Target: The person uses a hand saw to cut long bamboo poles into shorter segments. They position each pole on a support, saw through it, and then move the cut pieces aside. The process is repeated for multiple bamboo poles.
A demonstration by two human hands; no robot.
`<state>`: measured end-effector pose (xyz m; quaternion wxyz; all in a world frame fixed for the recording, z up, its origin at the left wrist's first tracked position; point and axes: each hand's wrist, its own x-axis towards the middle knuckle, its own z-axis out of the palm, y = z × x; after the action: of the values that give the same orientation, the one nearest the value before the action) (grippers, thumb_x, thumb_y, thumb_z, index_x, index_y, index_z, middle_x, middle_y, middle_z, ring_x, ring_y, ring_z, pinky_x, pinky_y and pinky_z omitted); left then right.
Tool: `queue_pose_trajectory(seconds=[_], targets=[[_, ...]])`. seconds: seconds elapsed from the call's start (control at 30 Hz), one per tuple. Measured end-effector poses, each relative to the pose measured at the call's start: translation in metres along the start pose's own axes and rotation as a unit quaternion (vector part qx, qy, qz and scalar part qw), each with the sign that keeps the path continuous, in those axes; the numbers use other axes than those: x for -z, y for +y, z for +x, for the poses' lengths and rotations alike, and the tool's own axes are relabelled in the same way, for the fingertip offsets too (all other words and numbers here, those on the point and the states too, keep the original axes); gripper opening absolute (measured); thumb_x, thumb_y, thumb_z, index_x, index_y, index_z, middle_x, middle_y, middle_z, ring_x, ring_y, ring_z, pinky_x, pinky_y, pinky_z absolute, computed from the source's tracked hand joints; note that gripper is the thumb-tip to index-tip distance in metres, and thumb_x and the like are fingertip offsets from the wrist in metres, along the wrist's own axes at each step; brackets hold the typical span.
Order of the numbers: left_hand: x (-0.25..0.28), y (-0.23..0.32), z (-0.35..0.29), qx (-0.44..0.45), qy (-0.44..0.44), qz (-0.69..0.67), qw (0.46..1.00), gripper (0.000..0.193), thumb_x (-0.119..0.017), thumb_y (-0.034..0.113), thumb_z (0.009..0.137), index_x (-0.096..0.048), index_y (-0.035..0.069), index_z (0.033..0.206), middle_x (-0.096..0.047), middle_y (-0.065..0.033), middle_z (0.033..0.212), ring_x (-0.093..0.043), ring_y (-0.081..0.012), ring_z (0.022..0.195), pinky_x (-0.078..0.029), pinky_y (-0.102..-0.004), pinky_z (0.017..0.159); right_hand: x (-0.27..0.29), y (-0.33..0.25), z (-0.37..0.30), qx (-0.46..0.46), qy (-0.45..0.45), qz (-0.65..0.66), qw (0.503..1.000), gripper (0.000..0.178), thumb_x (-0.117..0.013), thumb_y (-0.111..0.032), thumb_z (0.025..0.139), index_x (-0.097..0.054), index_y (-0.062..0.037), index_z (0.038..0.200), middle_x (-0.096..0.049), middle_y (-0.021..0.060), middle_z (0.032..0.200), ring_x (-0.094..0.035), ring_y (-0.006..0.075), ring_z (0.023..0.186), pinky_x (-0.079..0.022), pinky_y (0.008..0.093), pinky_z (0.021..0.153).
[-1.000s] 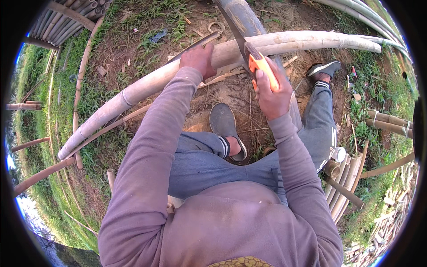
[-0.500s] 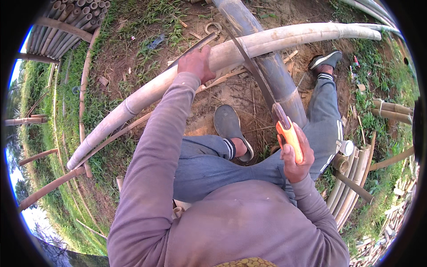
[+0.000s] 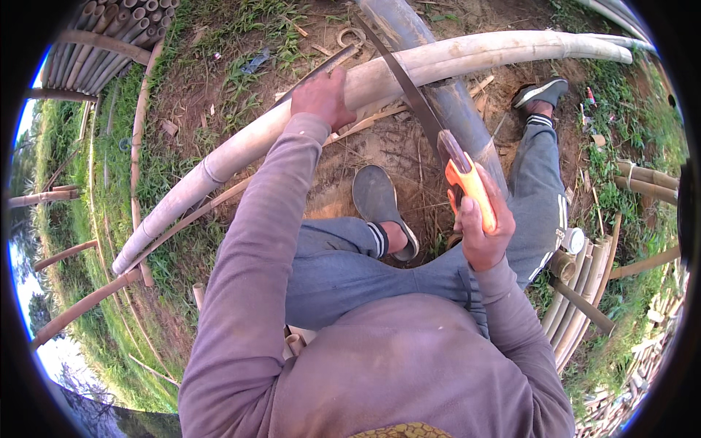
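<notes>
Pale bamboo pole: The pole runs from the lower left of the frame, through upper centre, to the upper right. It crosses above a thicker grey pole and appears to bear on it.
Left hand: The hand, at upper centre-left, is wrapped over the pale pole and grips it; the fingertips on the far side are hidden.
Right hand: The hand, right of centre, is closed around the orange handle of the hand saw, thumb along the near side.
Saw blade: The blade slants from upper centre down to the handle and crosses the pale pole to the right of the left hand. Whether its teeth sit in a groove cannot be told.
Hazard, blade skip: If no groove holds the teeth, the blade could slide along the round surface toward the left hand, the probable cause being side pressure.
Hazard, pole roll: The rounded surfaces could turn or slip against each other if the left hand's hold loosens.
Hazard, blade bind: The long, thin blade could pinch or bow if twisted, or if the pole sags at the crossing.
Hazard, foot strike: The left shoe, at centre, lies below the pole; a dropped section or slipped saw could reach it.
</notes>
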<state>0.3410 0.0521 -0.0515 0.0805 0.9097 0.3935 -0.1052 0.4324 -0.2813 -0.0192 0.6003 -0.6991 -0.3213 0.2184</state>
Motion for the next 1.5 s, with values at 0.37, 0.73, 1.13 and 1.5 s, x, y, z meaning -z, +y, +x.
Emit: queue_pose_trajectory(seconds=[0.37, 0.73, 1.13, 1.5], targets=[[0.005, -0.001, -0.001, 0.02, -0.038, 0.015, 0.999, 0.089, -0.087, 0.044, 0.078, -0.048, 0.015, 0.153, -0.067, -0.0172, 0.14, -0.068, -0.0368, 0.129, -0.056, -0.0477, 0.108, 0.028, -0.004, -0.048, 0.0, -0.004, 0.035, 0.999, 0.054, -0.068, -0.017, 0.106, -0.054, 0.0144, 0.147, -0.068, 0.0268, 0.141, -0.069, 0.0312, 0.13, -0.058, 0.0397, 0.106], [0.008, -0.005, -0.004, 0.023, -0.037, 0.01, 0.999, 0.088, -0.086, 0.045, 0.078, -0.049, 0.015, 0.152, -0.066, -0.0186, 0.14, -0.068, -0.0378, 0.128, -0.056, -0.0484, 0.107, -0.006, 0.016, 0.0, 0.034, 0.011, -0.008, 0.999, 0.048, -0.071, -0.01, 0.102, -0.06, 0.0102, 0.144, -0.076, 0.0209, 0.128, -0.076, 0.0217, 0.111, -0.06, 0.0334, 0.094], [-0.004, -0.004, -0.002, 0.001, 0.025, -0.002, 1.0, 0.079, -0.088, 0.045, 0.076, -0.054, 0.014, 0.14, -0.069, -0.0182, 0.132, -0.071, -0.0381, 0.121, -0.058, -0.0482, 0.103, -0.061, 0.016, 0.081, 0.028, 0.011, 0.027, 0.999, 0.045, -0.072, -0.01, 0.102, -0.063, 0.0053, 0.143, -0.077, 0.0187, 0.125, -0.076, 0.0162, 0.103, -0.06, 0.0313, 0.088], [0.0, 0.004, 0.0, 0.006, -0.027, 0.019, 0.999, 0.086, -0.086, 0.044, 0.078, -0.05, 0.013, 0.15, -0.067, -0.0167, 0.139, -0.069, -0.0375, 0.126, -0.056, -0.0483, 0.106, -0.013, 0.034, 0.026, 0.064, 0.006, -0.032, 0.997, 0.048, -0.072, -0.012, 0.101, -0.06, 0.0103, 0.142, -0.075, 0.024, 0.13, -0.076, 0.0283, 0.116, -0.059, 0.0373, 0.099]])
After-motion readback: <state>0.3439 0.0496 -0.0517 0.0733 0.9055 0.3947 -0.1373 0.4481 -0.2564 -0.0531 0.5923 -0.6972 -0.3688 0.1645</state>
